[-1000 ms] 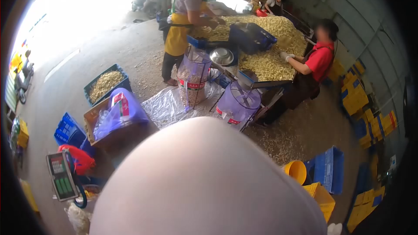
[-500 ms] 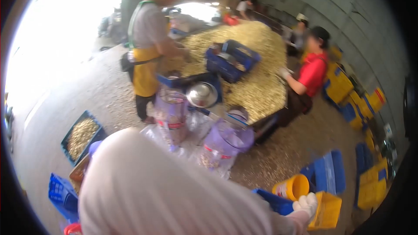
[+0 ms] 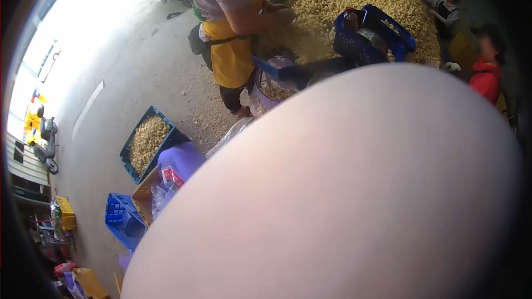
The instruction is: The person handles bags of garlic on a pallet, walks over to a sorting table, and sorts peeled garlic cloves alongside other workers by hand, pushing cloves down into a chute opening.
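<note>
Grip: can't tell for either. L hand & R hand are both out of sight, so no telling if I'm clenched, released or grasping smth. Step in hand: can't be read w/ both hands hidden. Any reach would call for a clear sightline first, b/c a big pale blurred shape (image 3: 332, 188), prob. my own sleeve, fills the lower R & middle.

Just past its L edge: 1 cardboard box (image 3: 145, 196) w/ 1 purple mesh bag (image 3: 180, 158) in it, red label showing. Nr it, 1 open blue crate (image 3: 117, 213), tilted, & 1 teal crate (image 3: 134, 131) of pale pcs.

Farther out: 1 heap of peeled garlic cloves (image 3: 332, 0), by the look, w/ 1 dark-blue basket (image 3: 352, 47) on it, maybe 2 overlapping. 1 open-topped mesh sack (image 3: 259, 97) stands below, partly hidden.

Co-workers, 3 plain to see: 1 in a yellow apron (image 3: 230, 72), hands at the heap; 1 in a dark vest (image 3: 446, 11); 1 in a red top (image 3: 486, 83). 1 scooter (image 3: 47, 138), far L.
</note>
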Demonstrator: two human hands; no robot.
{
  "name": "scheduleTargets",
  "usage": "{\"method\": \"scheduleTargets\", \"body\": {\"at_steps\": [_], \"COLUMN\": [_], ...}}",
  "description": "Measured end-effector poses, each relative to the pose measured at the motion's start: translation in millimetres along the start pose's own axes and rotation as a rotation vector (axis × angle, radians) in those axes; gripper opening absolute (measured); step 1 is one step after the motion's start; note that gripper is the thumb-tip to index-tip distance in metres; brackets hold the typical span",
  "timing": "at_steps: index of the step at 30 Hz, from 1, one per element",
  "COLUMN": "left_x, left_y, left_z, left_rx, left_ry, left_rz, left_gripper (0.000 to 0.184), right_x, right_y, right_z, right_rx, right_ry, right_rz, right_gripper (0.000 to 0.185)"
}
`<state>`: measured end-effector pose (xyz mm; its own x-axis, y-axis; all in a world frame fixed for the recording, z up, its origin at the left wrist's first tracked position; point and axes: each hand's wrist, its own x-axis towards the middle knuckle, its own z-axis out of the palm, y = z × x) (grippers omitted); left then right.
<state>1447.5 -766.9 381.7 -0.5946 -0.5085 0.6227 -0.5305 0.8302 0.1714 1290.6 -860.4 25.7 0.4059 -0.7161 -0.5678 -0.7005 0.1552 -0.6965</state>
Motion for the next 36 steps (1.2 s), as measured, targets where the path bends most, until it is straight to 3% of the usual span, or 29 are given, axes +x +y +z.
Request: {"method": "scheduleTargets", "body": {"at_steps": [6,10,11,12,13,14,15,16,17,18,19,21,23,25,27,29,30,32,33,34,36], "left_x": [33.6,36.2,25.6,-3.0,-42.9,-102.6,-162.1,-221.2,-265.0,-319.8,-370.8,-317.5,-270.0,-207.4,-161.4,-138.2,-131.3,-139.0,-143.3,-138.7,-128.6], "left_y": [-22.2,-82.2,-116.9,-178.7,-222.2,-236.5,-251.1,-265.6,-239.3,-221.9,-211.2,-204.3,-232.7,-280.7,-336.7,-396.0,-421.9,-472.4,-493.0,-508.1,-522.6], "left_z": [16.9,7.7,2.2,-17.1,4.7,43.4,82.0,120.6,118.2,136.6,152.9,111.6,88.6,78.0,77.4,91.3,100.6,124.7,134.5,135.4,138.4], "left_rx": [-0.025,0.021,-0.052,-0.477,-0.873,-0.568,-0.276,-0.178,0.004,-0.267,-0.488,-0.098,0.019,0.146,0.302,0.378,0.403,0.461,0.473,0.458,0.359], "left_ry": [-0.031,-0.059,-0.041,-0.005,0.293,0.457,0.528,0.571,0.079,0.436,0.652,0.47,0.431,0.427,0.337,0.148,0.018,-0.381,-0.528,-0.531,-0.808], "left_rz": [-0.021,-0.003,-0.015,-0.042,-0.182,-0.57,-1.086,-1.495,-1.852,-1.98,-2.055,-2.0,-1.793,-1.562,-1.264,-1.103,-1.082,-1.076,-1.045,-1.018,-1.125], "left_gripper": [0.024,0.025,0.026,0.039,0.029,0.033,0.038,0.044,0.042,0.041,0.039,0.037,0.032,0.028,0.021,0.015,0.014,0.013,0.011,0.011,0.016], "right_x": [18.4,52.0,61.8,73.1,86.3,91.4,97.8,92.9,85.2,82.0,82.8,96.9,132.0,184.0,257.2,310.4,324.8,344.4,348.9,355.3,355.8], "right_y": [16.7,12.3,5.3,5.1,-1.3,-12.6,-27.0,-55.6,-78.1,-100.5,-119.8,-157.6,-194.7,-218.3,-225.4,-250.9,-269.0,-300.7,-301.6,-302.0,-292.1], "right_z": [-18.1,-51.3,-65.5,-77.8,-94.5,-114.2,-134.0,-154.8,-175.0,-195.7,-215.7,-251.4,-277.3,-295.3,-305.9,-303.1,-297.5,-282.3,-281.7,-283.2,-283.4], "right_rx": [0.038,0.108,0.139,0.16,0.183,0.21,0.234,0.23,0.239,0.214,0.186,-0.052,-0.231,-0.363,-0.797,-0.867,-0.865,-0.857,-0.85,-0.86,-0.849], "right_ry": [-0.031,-0.013,-0.005,0.014,0.027,0.041,0.065,0.105,0.144,0.162,0.168,0.28,0.39,0.387,0.523,0.585,0.594,0.381,0.387,0.363,0.365], "right_rz": [0.029,-0.014,-0.034,-0.053,-0.092,-0.132,-0.172,-0.176,-0.165,-0.253,-0.34,-0.523,-0.684,-0.606,-0.604,-0.235,-0.21,0.107,0.135,0.147,0.117], "right_gripper": [0.027,0.025,0.025,0.024,0.024,0.024,0.023,0.024,0.024,0.024,0.024,0.022,0.021,0.028,0.052,0.081,0.081,0.094,0.094,0.094,0.094]}}
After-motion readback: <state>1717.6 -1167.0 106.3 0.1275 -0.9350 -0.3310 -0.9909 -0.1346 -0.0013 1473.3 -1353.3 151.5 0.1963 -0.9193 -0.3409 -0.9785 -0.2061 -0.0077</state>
